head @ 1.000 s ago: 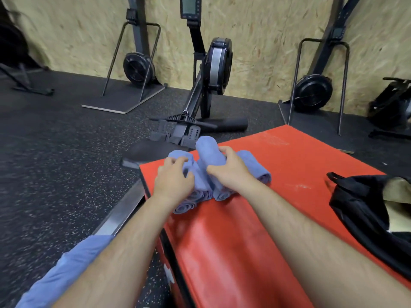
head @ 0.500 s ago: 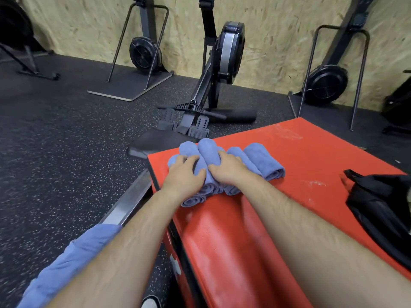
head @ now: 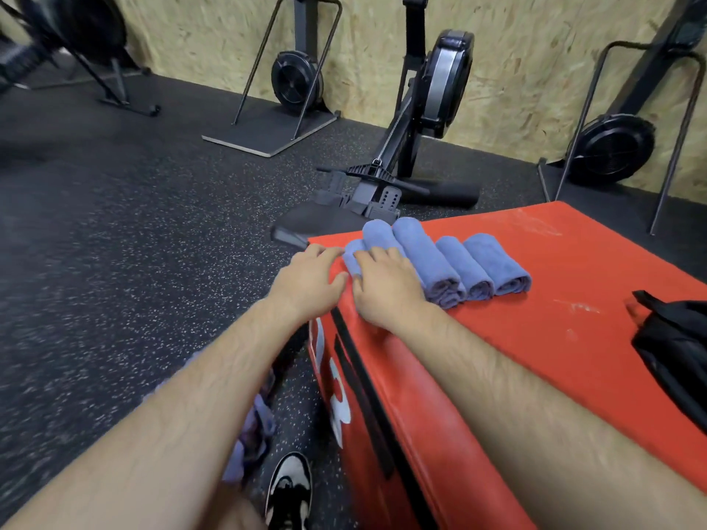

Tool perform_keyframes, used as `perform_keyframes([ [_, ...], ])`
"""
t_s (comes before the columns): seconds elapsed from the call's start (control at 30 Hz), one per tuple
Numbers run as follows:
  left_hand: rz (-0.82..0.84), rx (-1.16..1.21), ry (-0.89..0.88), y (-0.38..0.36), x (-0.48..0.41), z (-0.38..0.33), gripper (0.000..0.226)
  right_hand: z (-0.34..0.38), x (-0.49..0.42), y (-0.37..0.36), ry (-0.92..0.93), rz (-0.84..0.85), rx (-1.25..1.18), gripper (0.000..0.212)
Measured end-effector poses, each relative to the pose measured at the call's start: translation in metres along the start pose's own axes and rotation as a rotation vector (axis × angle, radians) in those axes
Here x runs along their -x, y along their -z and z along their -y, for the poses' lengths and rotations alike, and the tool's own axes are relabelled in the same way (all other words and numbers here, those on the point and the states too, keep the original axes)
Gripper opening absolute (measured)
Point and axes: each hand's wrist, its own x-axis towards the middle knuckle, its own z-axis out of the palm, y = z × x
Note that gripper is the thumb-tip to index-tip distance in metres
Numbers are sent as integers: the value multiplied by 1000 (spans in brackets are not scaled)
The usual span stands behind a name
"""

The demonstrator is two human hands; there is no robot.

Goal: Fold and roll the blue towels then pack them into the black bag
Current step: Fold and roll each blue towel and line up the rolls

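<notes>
Standing on the floor (head: 153,262), one red box (head: 535,357) shows white side lettering too skewed to read; one black bag (head: 673,357) lies at its right edge. Five rolled blue towels (head: 443,269) line its far corner, the right hand (head: 386,292) flat-fingered on the leftmost, the left hand (head: 306,281) loose beside it, gripping nothing.

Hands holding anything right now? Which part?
Nothing gripped: right hand lies flat on the leftmost rolled towels; left hand open beside them.

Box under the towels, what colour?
Red box, white lettering on its side; head view.
</notes>
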Motion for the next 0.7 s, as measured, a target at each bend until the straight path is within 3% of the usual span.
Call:
perform_keyframes([
  [0.23,183,-117,105,14,50,84,48,93,3,-61,91,94,-63,37],
  [0.37,373,-146,175,10,72,137,48,140,6,-103,152,211,-57,37],
  [0.5,569,-234,221,2,90,182,29,178,16,-148,194,355,-112,39],
  [0.7,790,-372,240,-6,105,226,46,218,31,-192,202,503,-278,44],
])
